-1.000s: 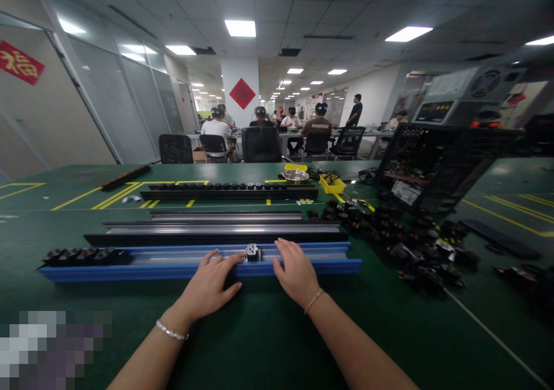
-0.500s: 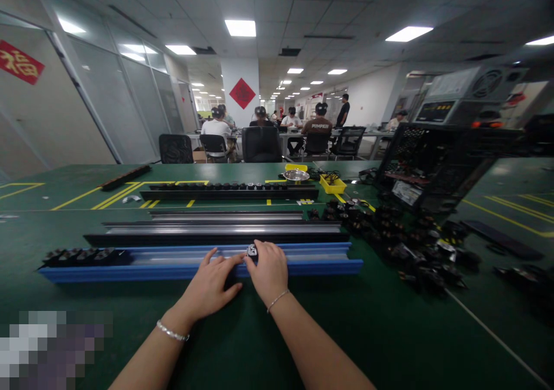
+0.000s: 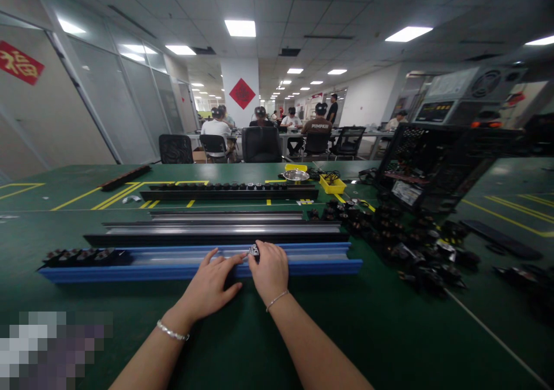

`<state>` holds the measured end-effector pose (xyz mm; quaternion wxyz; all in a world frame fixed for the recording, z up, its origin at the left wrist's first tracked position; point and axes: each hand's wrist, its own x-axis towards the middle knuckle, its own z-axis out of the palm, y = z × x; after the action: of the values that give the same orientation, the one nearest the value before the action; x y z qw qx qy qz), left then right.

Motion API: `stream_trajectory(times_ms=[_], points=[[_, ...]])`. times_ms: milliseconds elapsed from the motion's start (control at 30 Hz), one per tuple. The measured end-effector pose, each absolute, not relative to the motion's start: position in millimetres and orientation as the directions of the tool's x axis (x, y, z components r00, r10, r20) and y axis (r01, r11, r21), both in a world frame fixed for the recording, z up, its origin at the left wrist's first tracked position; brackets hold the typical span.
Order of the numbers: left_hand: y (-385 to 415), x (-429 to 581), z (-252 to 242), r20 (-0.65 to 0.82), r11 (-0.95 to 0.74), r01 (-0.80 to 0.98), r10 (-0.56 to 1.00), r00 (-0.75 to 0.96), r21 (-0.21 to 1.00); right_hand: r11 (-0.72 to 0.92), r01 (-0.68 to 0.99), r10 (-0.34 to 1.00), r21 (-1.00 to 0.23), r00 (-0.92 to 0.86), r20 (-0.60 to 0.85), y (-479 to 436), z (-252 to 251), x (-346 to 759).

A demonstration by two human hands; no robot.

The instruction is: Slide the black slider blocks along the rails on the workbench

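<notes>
A long blue channel rail (image 3: 142, 272) lies across the green table in front of me. Several black blocks with metal tops (image 3: 82, 256) sit in a row at its left end. Between thumb and fingers, my right hand (image 3: 272, 267) holds a small black part with a pale marked face (image 3: 253, 253) over the rail's middle. My left hand (image 3: 212, 280) rests at the rail with fingers spread, its index fingertip reaching to the small part. I cannot tell whether that part touches the channel floor.
Black channel rails (image 3: 216, 239) lie just behind the blue one. Farther back is a black rail holding a row of parts (image 3: 229, 192). Loose black parts (image 3: 389, 228) heap up at right, before an open computer case (image 3: 428, 165). A yellow tray (image 3: 332, 184) and metal dish (image 3: 296, 175) stand behind.
The small black part has turned slightly in my right fingers and shifted a little to the right. My left hand has stayed in place. A distant standing person has moved left.
</notes>
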<state>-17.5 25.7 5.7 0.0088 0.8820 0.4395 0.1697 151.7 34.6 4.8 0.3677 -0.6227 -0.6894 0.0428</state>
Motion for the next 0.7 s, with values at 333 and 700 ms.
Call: stream_trajectory(times_ms=[333,700], points=[[26.0,-18.1,4.2,0.301,-0.613,0.773,0.777,0.552,0.165,0.226,0.824,0.889,-0.520,0.044,0.456,33.6,5.4,158.1],[26.9,-18.7,3.9,0.294,-0.612,0.769,0.781,0.551,0.185,0.210,0.845,0.881,-0.492,0.054,0.469,31.9,4.8,168.9]])
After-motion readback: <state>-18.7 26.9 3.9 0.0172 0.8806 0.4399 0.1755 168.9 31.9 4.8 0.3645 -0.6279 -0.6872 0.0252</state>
